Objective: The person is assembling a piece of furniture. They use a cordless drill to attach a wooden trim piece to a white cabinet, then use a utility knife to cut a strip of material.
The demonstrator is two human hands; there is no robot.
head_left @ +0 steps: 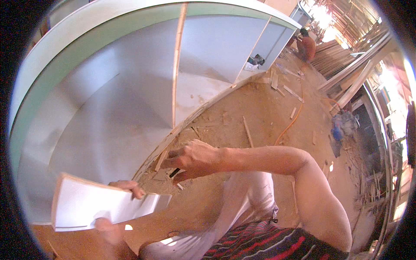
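My left hand (111,234) grips a white-faced board (93,203) with a bare wood edge, thumb on its face and fingers over its top edge. The board is tilted at the lower left. To the right of it, my right hand (195,158) is bent downward with curled fingers. A small black piece (174,172) shows between its thumb and fingers; its kind is too small to tell. Close to those fingertips is a thin wood strip (161,160); whether they touch it I cannot tell. Behind both hands stands a large white cabinet carcass (112,99) with open compartments.
Wood offcuts (248,132) and shavings lie on the brown dirt floor (221,117). An orange cord (295,119) runs across it. Dark items (256,60) sit in the cabinet's far compartment. Another person (307,47) crouches at the far right, near stacked timber (333,60).
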